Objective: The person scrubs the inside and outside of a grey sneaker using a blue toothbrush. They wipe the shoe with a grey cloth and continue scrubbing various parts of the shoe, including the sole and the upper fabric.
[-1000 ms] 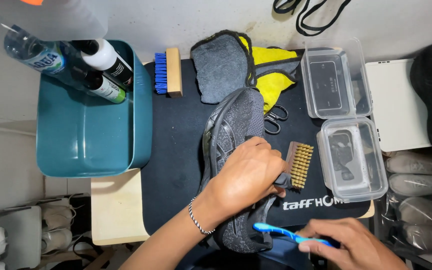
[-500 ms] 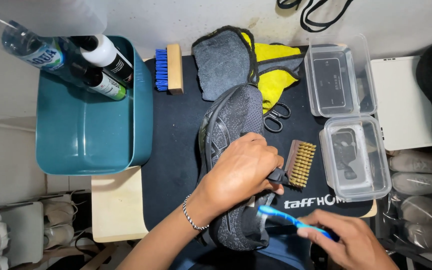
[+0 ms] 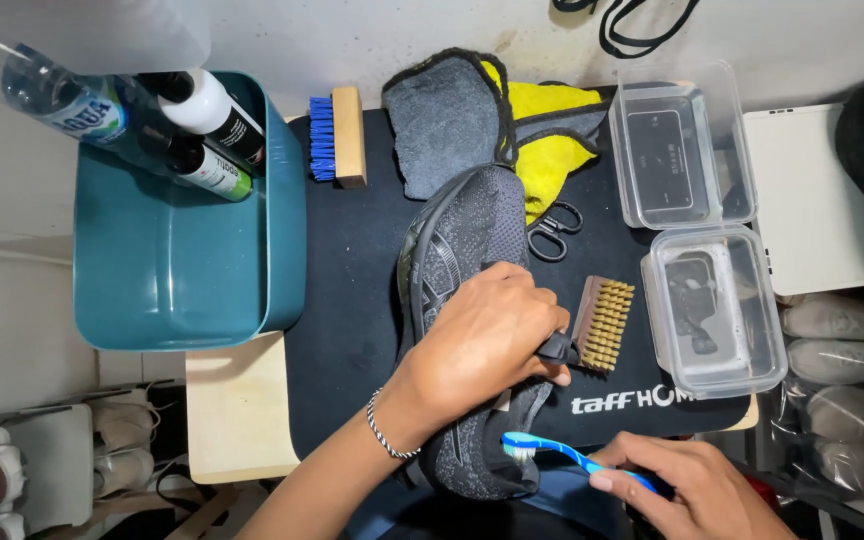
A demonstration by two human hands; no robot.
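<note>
A dark grey knit shoe (image 3: 467, 300) lies lengthwise on the black mat (image 3: 352, 300), its toe pointing toward the mat's far edge and its heel hanging over the near edge, turned on its side so part of the sole faces left. The left hand (image 3: 487, 335) is clamped over the middle of the shoe, fingers wrapped across the upper and gripping it. The right hand (image 3: 687, 485) sits at the mat's near right corner, closed around the handle of a blue toothbrush (image 3: 572, 455), whose white bristled head touches the shoe's heel area just below the left hand. A metal bracelet (image 3: 387, 430) circles the left wrist. Just beside the left fingers, toward the right edge of the mat, lies a wooden brush with brass bristles (image 3: 602, 325). Small scissors (image 3: 552, 230) rest near the toe, and a grey and yellow cloth (image 3: 482, 125) is heaped at the far edge. A wooden brush with blue bristles (image 3: 337, 135) lies at the far left corner. Two clear plastic boxes (image 3: 702, 240) line the right edge. Off the left edge stands a teal tub (image 3: 177, 260) with bottles (image 3: 162, 120) leaning in its far corner.
</note>
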